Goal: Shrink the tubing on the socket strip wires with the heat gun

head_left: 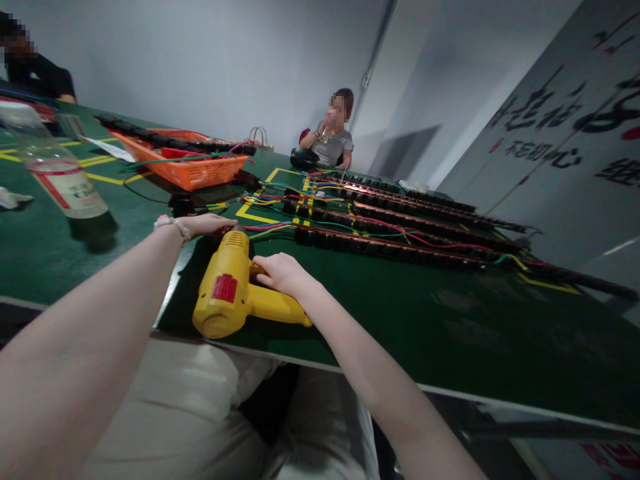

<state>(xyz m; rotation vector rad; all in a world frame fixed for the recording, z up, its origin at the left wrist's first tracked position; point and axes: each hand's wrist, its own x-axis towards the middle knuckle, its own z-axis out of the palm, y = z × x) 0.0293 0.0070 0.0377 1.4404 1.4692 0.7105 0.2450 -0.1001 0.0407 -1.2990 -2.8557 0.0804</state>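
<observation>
One yellow heat gun (pixel 220 293) sits at the near edge of the green worktop (pixel 400 340), its barrel's long axis running away and slightly rightward, nozzle (pixel 239 229) toward the wires (pixel 270 228), handle (pixel 283 307) jutting right. The right hand (pixel 284 272) grips it by the handle; the left hand (pixel 211 225) reaches beside the nozzle, its fingers' closure impossible to tell.

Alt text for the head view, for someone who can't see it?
A person's right hand holds a yellow heat gun at a green table, the left hand close to coloured wires near its nozzle. Long dark strips lie to the right, an orange basket and a bottle to the left; two other people are across the table.
</observation>
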